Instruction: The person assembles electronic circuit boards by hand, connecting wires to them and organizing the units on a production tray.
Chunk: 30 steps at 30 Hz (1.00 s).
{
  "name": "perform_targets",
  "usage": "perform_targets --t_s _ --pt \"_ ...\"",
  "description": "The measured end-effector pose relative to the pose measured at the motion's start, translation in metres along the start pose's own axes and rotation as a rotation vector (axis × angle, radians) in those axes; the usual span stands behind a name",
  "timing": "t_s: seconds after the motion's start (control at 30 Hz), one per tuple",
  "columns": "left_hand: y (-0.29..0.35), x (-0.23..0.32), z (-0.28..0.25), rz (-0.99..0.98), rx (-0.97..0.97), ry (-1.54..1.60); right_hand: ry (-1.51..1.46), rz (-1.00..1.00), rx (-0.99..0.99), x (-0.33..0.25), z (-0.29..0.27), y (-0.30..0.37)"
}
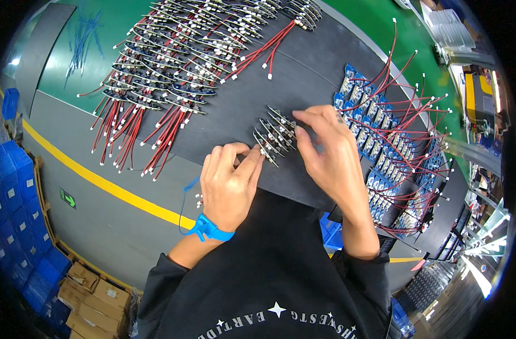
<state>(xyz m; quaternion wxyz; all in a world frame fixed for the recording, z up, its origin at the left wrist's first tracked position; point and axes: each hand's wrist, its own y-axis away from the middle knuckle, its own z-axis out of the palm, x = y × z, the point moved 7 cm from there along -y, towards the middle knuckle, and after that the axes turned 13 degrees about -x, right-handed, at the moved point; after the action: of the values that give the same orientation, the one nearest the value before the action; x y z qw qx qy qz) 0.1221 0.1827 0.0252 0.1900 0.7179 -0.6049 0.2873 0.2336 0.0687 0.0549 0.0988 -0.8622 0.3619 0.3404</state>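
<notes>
A small row of narrow circuit boards (276, 134) stands on edge on the black mat, between my two hands. My left hand (231, 176), with a blue wrist strap (211, 228), is closed at the row's near left end, thumb and forefinger at the boards. White connector tips (199, 199) show beside that hand; the wires leading to them are hidden under it. My right hand (332, 151) is at the row's right end, thumb and forefinger spread apart, their tips beside the board ends.
Many boards with red wires (173, 56) stand in rows at the far left. Blue panels of boards (376, 130) with dark red wires lie to the right. Blue cable ties (85, 42) lie on the green surface. Blue boxes (15, 192) and cartons (97, 302) are stacked left.
</notes>
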Motion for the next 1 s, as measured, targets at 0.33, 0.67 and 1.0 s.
perform_targets --t_s 0.33,0.67,1.0 --pt "-0.003 -0.003 0.002 -0.046 0.005 -0.027 -0.155 0.103 -0.198 0.024 0.011 0.001" --pt "-0.005 -0.002 0.001 -0.011 -0.032 -0.019 0.245 -0.144 -0.448 -0.002 0.005 0.009" --pt "-0.007 0.001 -0.002 0.002 -0.046 -0.015 0.407 -0.470 -0.557 -0.019 0.013 -0.022"
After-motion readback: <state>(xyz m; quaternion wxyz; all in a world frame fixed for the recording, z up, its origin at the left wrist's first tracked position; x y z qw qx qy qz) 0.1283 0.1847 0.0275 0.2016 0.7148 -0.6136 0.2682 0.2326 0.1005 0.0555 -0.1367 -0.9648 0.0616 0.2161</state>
